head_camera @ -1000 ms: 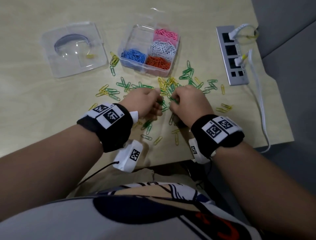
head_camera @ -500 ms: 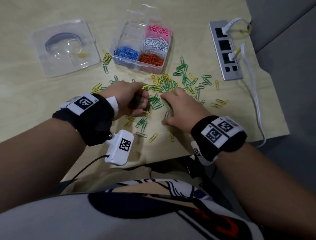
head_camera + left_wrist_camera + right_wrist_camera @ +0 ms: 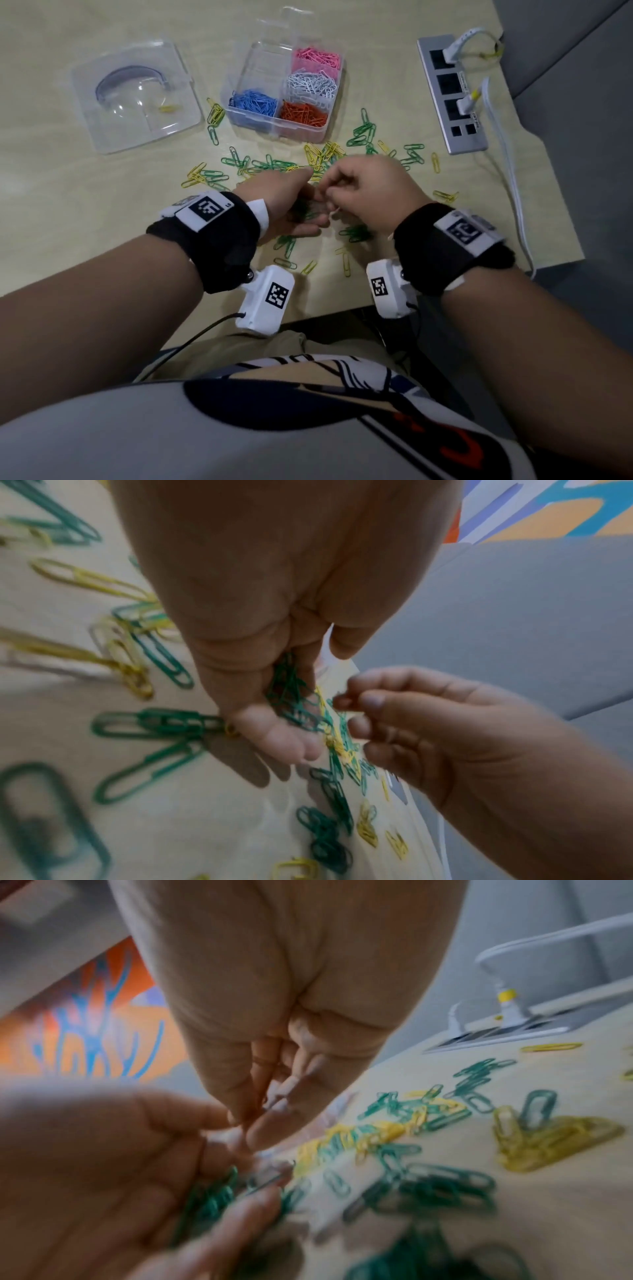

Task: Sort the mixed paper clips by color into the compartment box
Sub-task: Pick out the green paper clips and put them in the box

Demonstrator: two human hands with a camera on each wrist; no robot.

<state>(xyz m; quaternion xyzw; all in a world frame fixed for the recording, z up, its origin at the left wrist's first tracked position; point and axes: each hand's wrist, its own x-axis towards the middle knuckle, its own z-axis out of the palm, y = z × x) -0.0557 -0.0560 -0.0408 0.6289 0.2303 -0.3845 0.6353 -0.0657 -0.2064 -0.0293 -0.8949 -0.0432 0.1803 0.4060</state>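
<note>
We have the left hand (image 3: 291, 205) cupped, fingers curled round a bunch of green clips (image 3: 294, 696), just above the near part of the tabletop (image 3: 85, 212). The right hand (image 3: 370, 192) meets it with thumb and fingers pinched at the left fingertips; whether it holds a clip in that pinch we cannot tell, the wrist view is blurred. Judgement: we are feeding greens one by one into the left palm. To do it well, we keep the left palm tilted up so the bunch does not spill, pinch a single clip by its loop end, and shake off any yellow clips (image 3: 325, 154) hooked on, since they lie tangled with the loose green clips (image 3: 363, 133) in the scatter beyond the hands. A yellow one seems to sit at the edge of the held bunch in the left wrist view; worth checking before the drop. Further out, the compartment box (image 3: 239, 116) holds blue, orange, white and pink, each in its own cell; the far-left cell looks free, so greens should go there. The clear lid (image 3: 102, 130) lies left of the box, the power strip (image 3: 476, 140) right.
</note>
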